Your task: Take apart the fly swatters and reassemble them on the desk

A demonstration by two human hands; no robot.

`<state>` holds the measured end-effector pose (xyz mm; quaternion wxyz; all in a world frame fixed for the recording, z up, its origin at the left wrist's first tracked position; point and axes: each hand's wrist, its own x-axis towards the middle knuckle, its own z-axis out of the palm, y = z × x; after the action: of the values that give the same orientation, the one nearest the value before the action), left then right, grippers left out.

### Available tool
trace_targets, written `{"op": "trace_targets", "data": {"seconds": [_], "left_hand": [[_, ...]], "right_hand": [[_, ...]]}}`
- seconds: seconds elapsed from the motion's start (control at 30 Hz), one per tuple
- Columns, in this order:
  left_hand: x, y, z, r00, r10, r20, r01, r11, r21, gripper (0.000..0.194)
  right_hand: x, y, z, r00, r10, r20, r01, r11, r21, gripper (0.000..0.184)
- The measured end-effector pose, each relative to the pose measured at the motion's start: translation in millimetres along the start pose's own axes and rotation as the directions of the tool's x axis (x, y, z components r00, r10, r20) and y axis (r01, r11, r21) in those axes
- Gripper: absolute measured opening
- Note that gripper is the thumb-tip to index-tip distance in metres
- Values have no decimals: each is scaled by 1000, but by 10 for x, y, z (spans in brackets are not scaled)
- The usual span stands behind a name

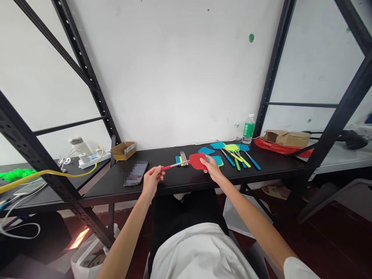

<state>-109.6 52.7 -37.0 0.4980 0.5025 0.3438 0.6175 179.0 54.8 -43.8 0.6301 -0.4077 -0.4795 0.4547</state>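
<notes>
A red fly swatter (197,161) with a metal rod is stretched between my two hands, just above the front of the black table. My left hand (154,177) is closed round its red handle. My right hand (211,167) pinches the right side of its red mesh head. Behind the rod lie several loose handles with metal rods (183,158), blue, yellow and grey. Blue swatter heads (206,150) lie behind and beside my right hand. Farther right is a pile of assembled blue and green fly swatters (232,148).
A phone (136,173) and a small open cardboard box (123,151) are on the table's left part. At the back right stands a water bottle (248,130), near a cardboard box (287,138) on red plastic. Black shelf posts (84,73) rise on both sides.
</notes>
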Motion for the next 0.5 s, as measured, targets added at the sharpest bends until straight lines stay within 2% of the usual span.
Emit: {"op": "trace_targets", "data": {"seconds": [0.2, 0.5], "left_hand": [[4, -5, -25, 1000, -12, -11, 11, 997, -83, 33], [6, -10, -33, 1000, -18, -12, 17, 996, -89, 32]], "right_hand": [[-2, -18, -7, 999, 20, -31, -19, 1000, 17, 45], [7, -15, -7, 998, 33, -53, -29, 997, 74, 45]]}}
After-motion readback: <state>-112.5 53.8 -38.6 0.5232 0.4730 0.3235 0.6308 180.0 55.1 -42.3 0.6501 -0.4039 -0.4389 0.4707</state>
